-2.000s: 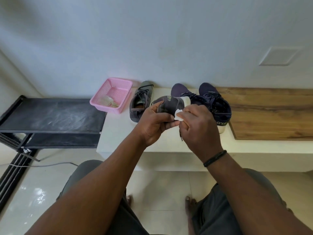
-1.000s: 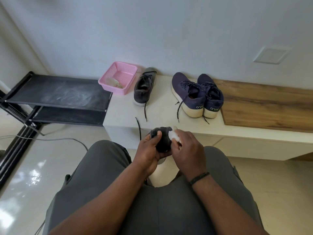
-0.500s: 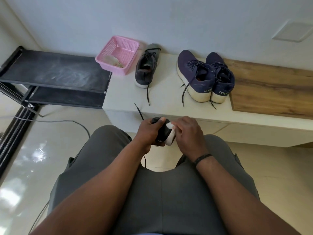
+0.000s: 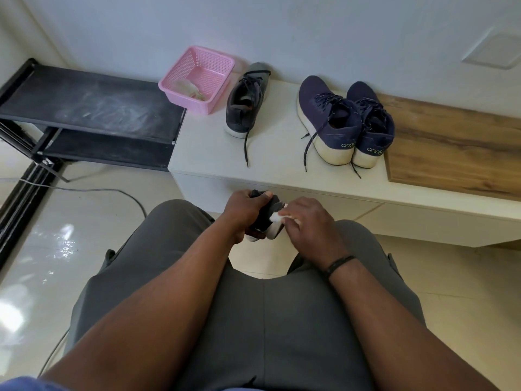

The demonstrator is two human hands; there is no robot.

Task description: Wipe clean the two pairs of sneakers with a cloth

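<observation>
Now I've lowered the dark grey white-soled sneaker off the bench to my knees; left hand grips it, right hand pinches the white cloth against its sole, wiping continues.

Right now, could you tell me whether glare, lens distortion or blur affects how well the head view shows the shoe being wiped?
Head view: glare sits only on the glossy floor tiles at the left, away from the work; wide-angle bending curves the bench edge; the grey sneaker is fairly sharp but mostly hidden by the left hand and the right hand holding the cloth.
</observation>
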